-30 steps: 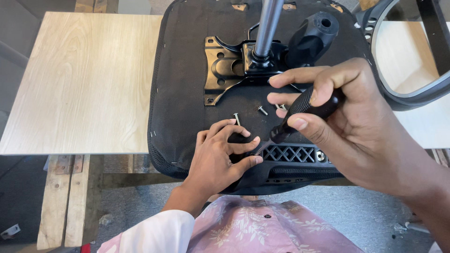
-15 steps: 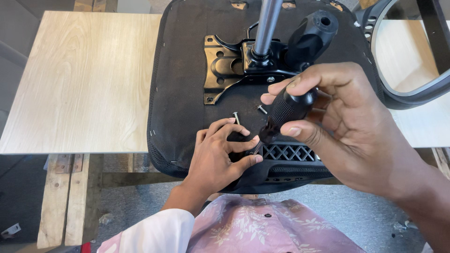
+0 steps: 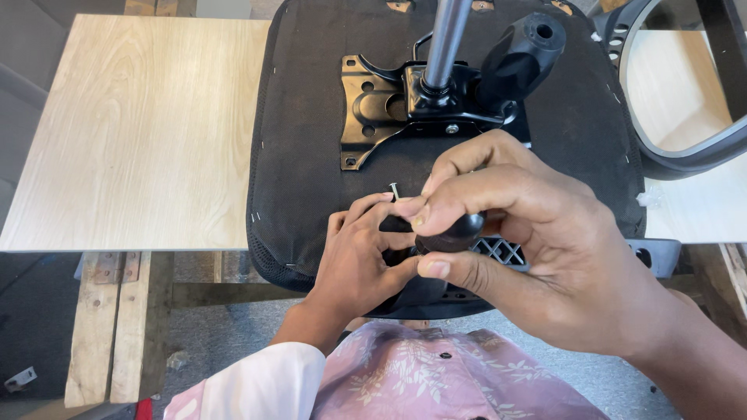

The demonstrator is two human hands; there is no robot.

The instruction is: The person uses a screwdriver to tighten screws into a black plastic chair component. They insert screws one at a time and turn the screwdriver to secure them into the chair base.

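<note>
A black chair seat (image 3: 311, 155) lies upside down on a light wooden table (image 3: 140, 132). A black metal plate (image 3: 373, 109) with a grey steel column (image 3: 447, 39) is fixed to its underside. My right hand (image 3: 537, 249) is closed around the rounded black handle of a tool (image 3: 451, 233), near the seat's front edge. My left hand (image 3: 354, 264), in a white sleeve, rests on the seat with its fingers bent around the tool's lower end, which is hidden. A small silver screw (image 3: 394, 189) stands upright just above the left fingertips.
A black lever knob (image 3: 521, 54) sticks up beside the column. A grey curved armrest frame (image 3: 685, 155) lies at the right. A black plastic grid (image 3: 502, 250) shows under my right hand. Wooden planks (image 3: 117, 327) and grey floor lie below the table edge.
My right hand has moved down and left with the black tool, turning it more upright, until it meets my left fingers. Loose screws seen earlier are now hidden, all but one.
</note>
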